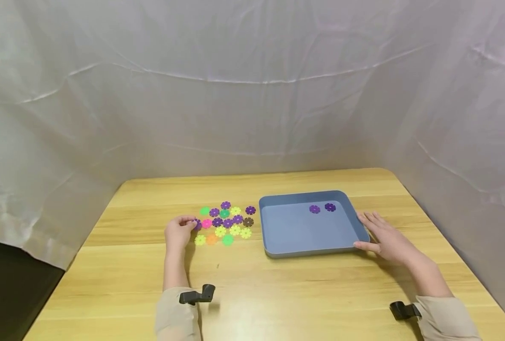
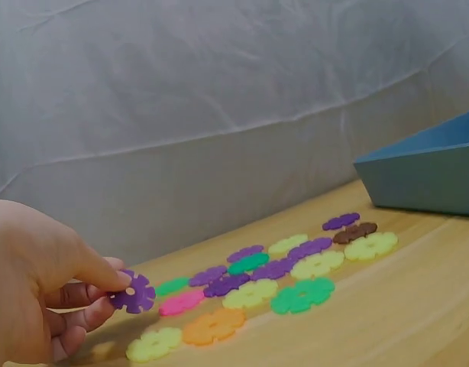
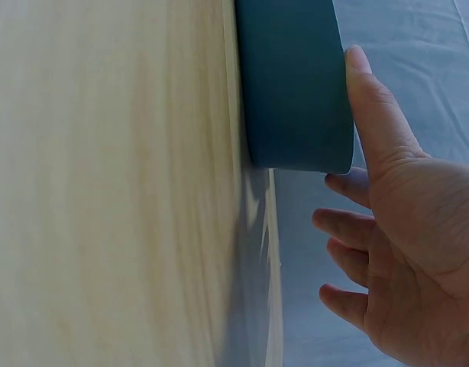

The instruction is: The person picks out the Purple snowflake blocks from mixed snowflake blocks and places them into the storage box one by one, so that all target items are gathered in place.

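Between thumb and fingers, my left hand (image 1: 178, 233) pinches a purple notched plastic disc (image 2: 134, 293), tilted up on edge at the left end of a spread of similar discs. That spread holds several purple ones, a pink disc (image 1: 207, 223), an orange disc (image 1: 211, 239), a brown disc (image 1: 248, 222) and several yellow and green ones. Farther right, two purple discs (image 1: 330, 207) lie inside a blue-grey tray (image 1: 312, 252). My right hand (image 1: 386, 239) rests at the tray's right side, its thumb at the rim near the front corner and its fingers extended along the wall.
The wooden table (image 1: 278, 293) carries the discs on the left and the tray on the right. A pale hanging cloth (image 1: 252, 109) surrounds the table at the back and sides. Black camera mounts (image 1: 198, 294) sit on both wrists.
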Available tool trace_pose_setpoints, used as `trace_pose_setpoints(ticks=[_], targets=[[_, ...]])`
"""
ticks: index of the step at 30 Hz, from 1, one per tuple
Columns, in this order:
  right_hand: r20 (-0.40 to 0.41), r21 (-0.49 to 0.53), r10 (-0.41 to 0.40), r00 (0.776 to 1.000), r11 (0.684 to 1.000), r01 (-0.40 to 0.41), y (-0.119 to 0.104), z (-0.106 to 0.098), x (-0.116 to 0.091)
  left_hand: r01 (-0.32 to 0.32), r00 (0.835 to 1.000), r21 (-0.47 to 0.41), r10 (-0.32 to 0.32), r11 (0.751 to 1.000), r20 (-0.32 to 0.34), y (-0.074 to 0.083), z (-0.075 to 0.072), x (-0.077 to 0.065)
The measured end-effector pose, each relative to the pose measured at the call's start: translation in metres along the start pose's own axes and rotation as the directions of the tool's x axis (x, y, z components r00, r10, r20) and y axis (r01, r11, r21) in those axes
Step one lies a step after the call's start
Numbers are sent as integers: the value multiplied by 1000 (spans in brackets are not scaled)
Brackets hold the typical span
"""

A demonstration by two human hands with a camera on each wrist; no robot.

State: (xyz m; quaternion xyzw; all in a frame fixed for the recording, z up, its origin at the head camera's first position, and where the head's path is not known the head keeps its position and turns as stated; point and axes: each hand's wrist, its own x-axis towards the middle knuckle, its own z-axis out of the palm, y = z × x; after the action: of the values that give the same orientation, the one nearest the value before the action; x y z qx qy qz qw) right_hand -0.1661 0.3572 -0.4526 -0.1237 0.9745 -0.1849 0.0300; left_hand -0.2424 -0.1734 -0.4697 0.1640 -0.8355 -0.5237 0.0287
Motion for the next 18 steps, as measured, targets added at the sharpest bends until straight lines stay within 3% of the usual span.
trace_pose_setpoints(ticks=[4, 10, 18], targets=[[5, 2, -2, 1000, 1000, 2, 0, -1, 1, 20, 1000, -65, -19, 998, 24, 10, -3, -3], [8, 15, 0, 1000, 1000, 0, 1, -2, -2, -18, 998, -117, 24, 993, 51, 24, -2, -5], [10, 12, -5, 1000, 1000, 4, -1, -3, -1, -21, 996, -238, 42, 971, 83, 48, 6, -15]])
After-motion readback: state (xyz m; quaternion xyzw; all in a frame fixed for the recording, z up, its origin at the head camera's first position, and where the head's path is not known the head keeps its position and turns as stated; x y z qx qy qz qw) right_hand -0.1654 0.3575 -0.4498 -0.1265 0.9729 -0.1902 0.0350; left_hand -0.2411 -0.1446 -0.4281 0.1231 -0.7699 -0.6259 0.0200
